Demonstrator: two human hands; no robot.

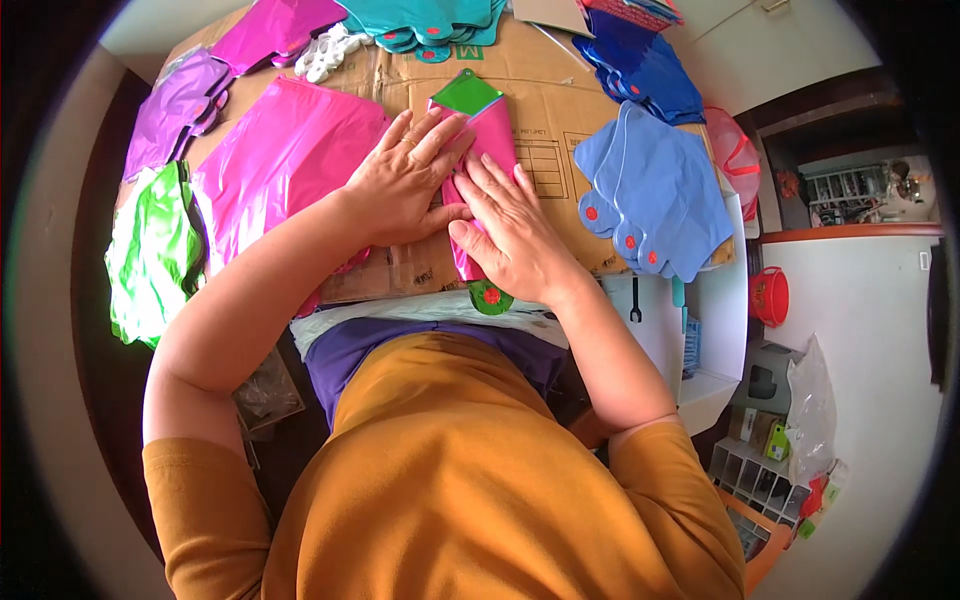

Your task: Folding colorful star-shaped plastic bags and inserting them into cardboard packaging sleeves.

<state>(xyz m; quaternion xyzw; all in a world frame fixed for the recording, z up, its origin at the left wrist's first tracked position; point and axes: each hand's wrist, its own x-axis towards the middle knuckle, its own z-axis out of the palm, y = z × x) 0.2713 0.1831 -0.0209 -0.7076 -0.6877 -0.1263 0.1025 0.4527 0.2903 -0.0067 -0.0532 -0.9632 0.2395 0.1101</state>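
The foil (494, 124) lies on the cardboard (545, 95), just above the wearer's lap, its long axis running roughly twelve to six. It is a narrow, glossy pink strip, with a pointed green tip (468, 96) at twelve, as shiny as the pink. At six a round green tab (491, 297) pokes out past the cardboard's edge, a red dot (491, 296) on it. The middle is hidden under the hands.

The left hand (408, 180) rests palm down on the foil from eight o'clock, fingers close together and aimed at one. The right hand (508, 232) comes in from four, also flat, fingers towards eleven, thumb spread away. Neither shows a pinch — though what the undersides do, I cannot tell.

Around the foil: a pink sheet (280, 150) at nine, a green pile (150, 250) beyond it near eight, a teal pile (425, 18) near twelve, a dark blue pile (645, 70) at two, a light blue pile (665, 190) at three.
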